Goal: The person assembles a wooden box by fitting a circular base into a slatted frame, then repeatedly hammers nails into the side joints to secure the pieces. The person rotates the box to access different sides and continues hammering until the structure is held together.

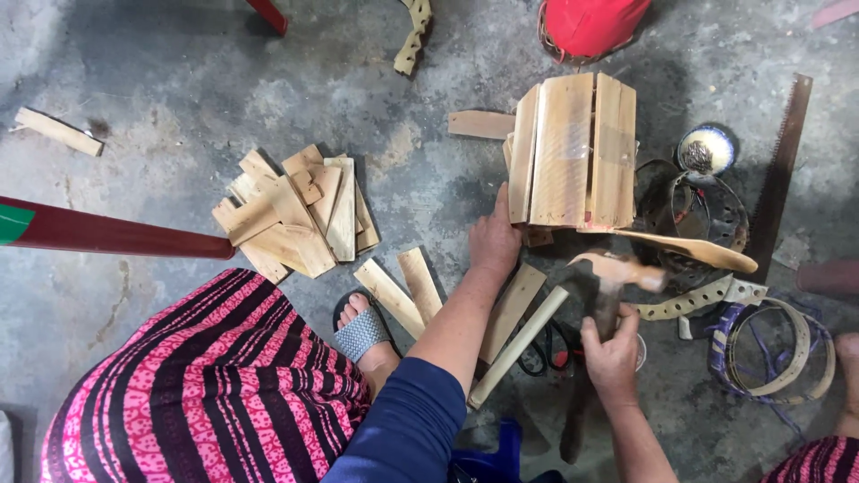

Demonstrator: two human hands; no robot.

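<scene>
Far out to the left of the left hand [493, 240]: a loose pile of short wood slats [295, 213] on the concrete floor [161, 134], well apart from both hands (one stray offcut [56, 131] further out still, plus a red pole [116, 234] cutting in from the edge). Just left of the left forearm: two loose slats [404, 288] lying side by side beside the sandalled foot [364, 333].

Left hand: palm down, fingers curled over the lower left corner of the slatted wooden box [573, 152], pressing it in place. Closed on the box edge, holds nothing else.

Box sits directly ahead of the left hand, slats running away from the person, long axis roughly vertical in view. A longer strip [517, 346] lies diagonally between the two forearms, touching neither hand as far as I can tell.

Right hand [611, 351]: fist wrapped tight on the handle of a hammer [598, 284]. Head is motion-blurred (exact tilt unreadable), sitting just below the box's lower edge, right of the left hand.

Key relation: the box's lower edge lies up and slightly left of the right hand, hammer head between them; left hand is the nearer one, already touching the box, close beside the hammer head.

Right of the right hand: a bamboo strip [693, 250], coiled bands [774, 353], a hand saw [783, 165] standing lengthwise, all well clear of the grip
</scene>
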